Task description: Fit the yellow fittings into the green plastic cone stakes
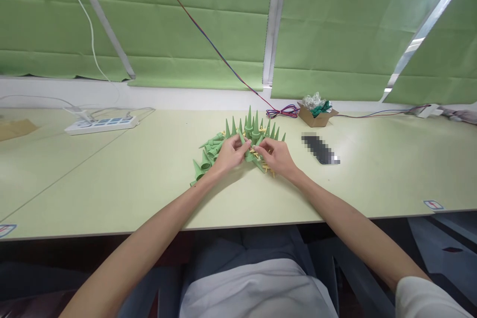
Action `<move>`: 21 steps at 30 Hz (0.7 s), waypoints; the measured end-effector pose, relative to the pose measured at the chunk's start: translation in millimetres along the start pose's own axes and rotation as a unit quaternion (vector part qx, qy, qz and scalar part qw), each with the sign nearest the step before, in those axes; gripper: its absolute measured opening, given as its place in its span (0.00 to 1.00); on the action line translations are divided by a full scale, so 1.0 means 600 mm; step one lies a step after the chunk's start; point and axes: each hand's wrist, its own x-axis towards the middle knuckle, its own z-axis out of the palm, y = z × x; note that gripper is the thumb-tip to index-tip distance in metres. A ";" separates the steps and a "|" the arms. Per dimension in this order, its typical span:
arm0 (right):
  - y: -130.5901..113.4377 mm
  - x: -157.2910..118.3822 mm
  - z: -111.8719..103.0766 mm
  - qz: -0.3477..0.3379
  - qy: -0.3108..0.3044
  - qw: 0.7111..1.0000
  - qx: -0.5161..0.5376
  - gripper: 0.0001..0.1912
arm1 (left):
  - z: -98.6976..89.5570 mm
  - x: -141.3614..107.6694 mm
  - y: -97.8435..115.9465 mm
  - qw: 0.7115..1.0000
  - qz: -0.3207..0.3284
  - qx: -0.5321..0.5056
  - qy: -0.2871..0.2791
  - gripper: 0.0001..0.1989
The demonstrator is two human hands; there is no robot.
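Well left of the green cone cluster point(255, 133), we see a piece of brown paper point(17, 129), then a white power strip point(100, 125). At the cluster's left edge, loose cones point(205, 163) lie tipped over on the pale table point(156, 189). At the cluster's near side, our left hand point(233, 153) has its thumb and fingers clamped on a tilted green cone point(242, 137), just in front of the cluster's upright cones. Our right hand point(275, 155), at the cluster's front right, holds thumb and fingertip close together beside small yellow pieces point(266, 166); we cannot tell whether they pinch anything. Right of the cluster we see coiled wire point(282, 111), then a cardboard box point(315, 119) and a dark pixelated object point(320, 149).
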 end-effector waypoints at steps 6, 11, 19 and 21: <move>0.001 -0.001 0.002 0.001 -0.020 1.000 -0.022 0.24 | 0.000 -0.002 0.001 1.000 -0.003 0.010 -0.006 0.18; -0.001 0.000 0.003 0.010 -0.030 0.999 -0.033 0.23 | 0.000 0.002 -0.005 1.000 0.006 0.005 0.002 0.18; -0.005 -0.002 0.004 0.004 -0.076 0.996 -0.048 0.19 | -0.002 0.006 -0.014 0.994 0.069 0.076 0.030 0.14; -0.004 -0.002 0.004 0.008 -0.082 0.995 -0.050 0.19 | -0.002 0.005 -0.014 0.987 0.102 0.120 0.037 0.12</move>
